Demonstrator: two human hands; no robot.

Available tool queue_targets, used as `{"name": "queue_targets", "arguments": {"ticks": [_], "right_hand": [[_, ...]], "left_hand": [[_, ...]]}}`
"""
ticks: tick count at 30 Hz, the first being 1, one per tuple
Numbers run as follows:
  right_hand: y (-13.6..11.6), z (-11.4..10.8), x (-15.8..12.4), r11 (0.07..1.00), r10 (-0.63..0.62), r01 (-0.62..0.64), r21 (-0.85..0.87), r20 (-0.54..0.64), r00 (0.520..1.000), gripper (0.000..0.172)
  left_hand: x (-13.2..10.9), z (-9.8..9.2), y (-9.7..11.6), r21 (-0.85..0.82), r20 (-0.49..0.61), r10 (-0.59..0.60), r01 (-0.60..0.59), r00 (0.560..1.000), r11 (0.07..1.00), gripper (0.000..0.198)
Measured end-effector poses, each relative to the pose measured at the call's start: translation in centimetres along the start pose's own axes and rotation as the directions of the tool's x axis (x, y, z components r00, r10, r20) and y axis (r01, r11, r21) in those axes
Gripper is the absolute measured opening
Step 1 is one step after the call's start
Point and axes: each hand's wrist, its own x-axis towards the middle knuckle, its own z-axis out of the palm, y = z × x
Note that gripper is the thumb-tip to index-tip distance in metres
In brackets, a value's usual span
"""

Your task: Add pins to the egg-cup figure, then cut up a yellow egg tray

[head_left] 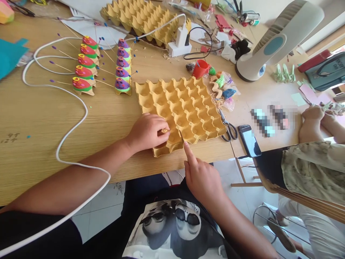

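Observation:
A yellow egg tray [192, 108] lies on the wooden table near its front edge. My left hand [149, 132] grips the tray's near left part, thumb and fingers closed on its edge cups. Held in my right hand [203, 176], a thin blade [180, 136] touches the tray just right of my left hand. The index finger stretches along the blade while the other fingers curl; the handle is hidden in the hand. Two rows of painted tray pieces stand at the left, one red and green [82, 83], one purple [122, 84], with pins stuck in them.
Black scissors [229, 130] and a phone [250, 141] lie right of the tray. Behind it are a red cup [200, 69], a power strip [179, 49] and more egg trays [140, 21]. A white cable [71, 135] crosses my left arm. Another person's hands [314, 117] rest at the right.

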Motion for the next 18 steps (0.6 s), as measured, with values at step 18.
{"name": "queue_targets", "arguments": {"ticks": [18], "right_hand": [[0.3, 0.7, -1.6, 0.999, -0.035, 0.035, 0.003, -0.046, 0.998, 0.076]], "left_hand": [[-0.1, 0.1, 0.1, -0.004, -0.015, 0.009, -0.009, 1.0, 1.0, 0.02]]}}
